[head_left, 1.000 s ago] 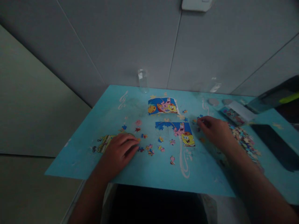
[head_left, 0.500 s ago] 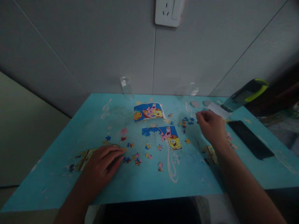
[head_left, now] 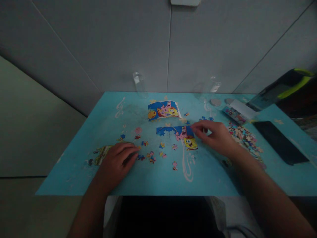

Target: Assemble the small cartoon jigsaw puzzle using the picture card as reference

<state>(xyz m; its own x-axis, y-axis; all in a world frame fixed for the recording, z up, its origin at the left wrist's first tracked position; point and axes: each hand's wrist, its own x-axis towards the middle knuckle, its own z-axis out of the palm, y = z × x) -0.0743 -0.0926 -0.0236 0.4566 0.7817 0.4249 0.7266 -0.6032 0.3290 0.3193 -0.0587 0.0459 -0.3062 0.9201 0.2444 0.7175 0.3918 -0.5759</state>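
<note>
A partly assembled cartoon jigsaw puzzle (head_left: 189,141) lies at mid-table, its top row and right side joined. My right hand (head_left: 216,137) rests by its upper right corner, thumb and fingers pinched; whatever is between them is hidden. My left hand (head_left: 119,163) stays low on the left, fingertips closed on a small yellow-orange puzzle piece (head_left: 139,148). Between the hands lie loose puzzle pieces (head_left: 150,155), some pink and yellow, some blue. Behind the puzzle sits a curled reference picture (head_left: 162,111) with the same characters. A printed yellow cartoon figure (head_left: 102,154) shows partly beneath my left hand.
Right of my right forearm is a heap of puzzle pieces (head_left: 245,137), with a black phone (head_left: 281,142) beside it. Behind stand an open small box (head_left: 239,112), round lids (head_left: 215,102), a bottle (head_left: 277,91) and clear containers (head_left: 140,86) near the wall.
My right hand has moved left and toward me, from the far right pieces to the puzzle's upper right corner. My left hand keeps its pinch in about the same place. The view has tilted down.
</note>
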